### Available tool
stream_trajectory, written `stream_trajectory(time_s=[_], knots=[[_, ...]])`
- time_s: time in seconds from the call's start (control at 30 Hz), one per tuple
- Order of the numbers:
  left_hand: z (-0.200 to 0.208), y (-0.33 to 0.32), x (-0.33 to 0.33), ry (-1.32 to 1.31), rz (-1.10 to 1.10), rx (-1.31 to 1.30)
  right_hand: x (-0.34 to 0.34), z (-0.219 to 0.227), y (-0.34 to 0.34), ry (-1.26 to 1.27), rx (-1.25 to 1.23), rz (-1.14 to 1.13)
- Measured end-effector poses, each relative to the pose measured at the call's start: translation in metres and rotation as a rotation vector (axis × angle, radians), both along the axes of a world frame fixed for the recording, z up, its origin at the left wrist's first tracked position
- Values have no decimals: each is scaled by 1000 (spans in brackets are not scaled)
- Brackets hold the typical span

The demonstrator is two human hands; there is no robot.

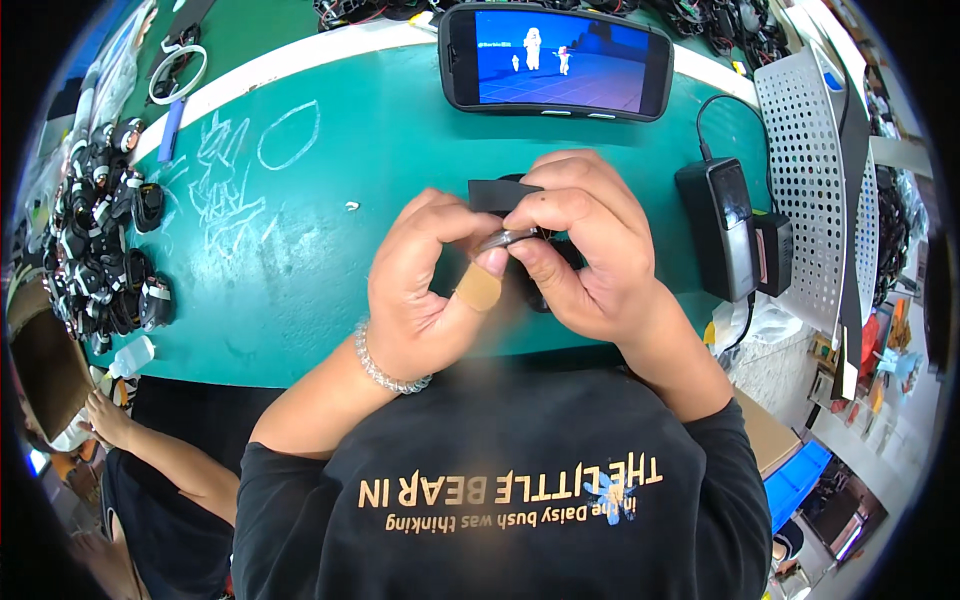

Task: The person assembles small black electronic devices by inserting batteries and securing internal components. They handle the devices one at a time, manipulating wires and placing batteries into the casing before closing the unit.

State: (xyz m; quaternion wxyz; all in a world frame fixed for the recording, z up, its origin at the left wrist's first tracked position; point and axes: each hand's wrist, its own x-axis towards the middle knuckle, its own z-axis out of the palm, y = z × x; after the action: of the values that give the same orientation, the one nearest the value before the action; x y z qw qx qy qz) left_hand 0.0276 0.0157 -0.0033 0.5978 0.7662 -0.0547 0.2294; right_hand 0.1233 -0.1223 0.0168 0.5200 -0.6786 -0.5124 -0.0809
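In the middle, above the green table, my left hand (425, 265) and my right hand (595, 245) meet with fingers pinched together. Between their fingertips runs a dark, glossy, narrow cable-like piece (507, 239); its exact kind is too small to make out. A flat black strip (493, 195) sticks out just above the fingertips, next to my right index finger. More black material shows behind my right hand, mostly hidden by its fingers. My left thumb wears a tan bandage (478, 287), and a clear beaded bracelet (385, 368) circles my left wrist.
Coiled black cables (105, 230) are heaped at the left edge. A phone (556, 62) playing a video stands at the back. At right are a black charger-like box (715, 230) and a perforated white tray (810, 190). Another person's hand (108, 420) shows at lower left.
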Motion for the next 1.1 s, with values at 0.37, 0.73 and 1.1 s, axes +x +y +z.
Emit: stream_trajectory(time_s=[0.37, 0.73, 1.1], knots=[[-1, -6, -7, 140, -77, -125, -6, -4, 0, 239, 46, 6], [-2, -2, -9, 188, -88, -156, -11, -12, -12, 649, 357, -78], [0, -3, -10, 160, -68, -325, -14, -7, -11, 564, 218, 92]])
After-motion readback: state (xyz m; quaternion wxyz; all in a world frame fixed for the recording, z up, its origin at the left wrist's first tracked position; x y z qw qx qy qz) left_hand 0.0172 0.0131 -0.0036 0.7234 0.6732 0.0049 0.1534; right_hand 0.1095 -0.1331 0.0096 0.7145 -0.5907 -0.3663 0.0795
